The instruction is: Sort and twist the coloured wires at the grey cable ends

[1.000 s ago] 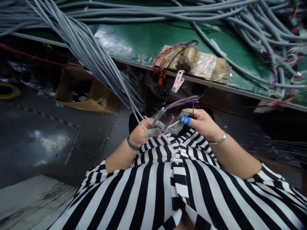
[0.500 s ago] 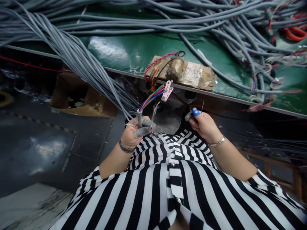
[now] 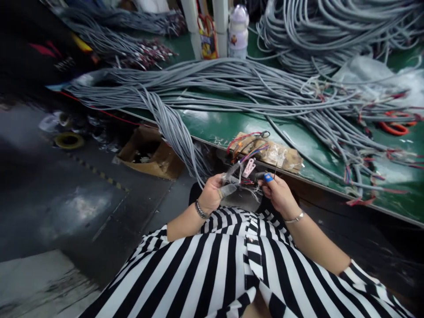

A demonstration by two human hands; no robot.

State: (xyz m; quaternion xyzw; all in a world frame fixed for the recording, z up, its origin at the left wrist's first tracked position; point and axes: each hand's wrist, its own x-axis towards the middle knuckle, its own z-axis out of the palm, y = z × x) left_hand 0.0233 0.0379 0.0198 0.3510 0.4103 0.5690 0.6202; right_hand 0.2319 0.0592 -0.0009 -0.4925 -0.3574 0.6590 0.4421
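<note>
My left hand (image 3: 212, 194) is closed on the end of a grey cable (image 3: 229, 173), its fingertips in greyish covers. Coloured wires (image 3: 253, 153) fan from that end up toward the table edge. Beneath them, between the hands, are short red wire ends (image 3: 245, 181) and frayed pale strands (image 3: 254, 191). My right hand (image 3: 278, 194), with blue tape (image 3: 268, 177) round a digit, is pinched close to these ends. A thin dark spike sticks up from it; what it grips is unclear. A pink clothes peg (image 3: 249, 168) sits between the hands, its attachment hidden.
A taped cardboard block (image 3: 281, 157) with red and black leads lies at the green table's (image 3: 212, 126) edge. A bundle of grey cables (image 3: 172, 119) drapes over that edge on the left. Orange-handled scissors (image 3: 395, 123) and a bottle (image 3: 238, 33) are farther off. An open carton (image 3: 150, 154) stands below.
The view has lifted and drawn back, showing more table. My hands have come closer together, the right now at the wire ends by the left. The coloured wires tilt farther right.
</note>
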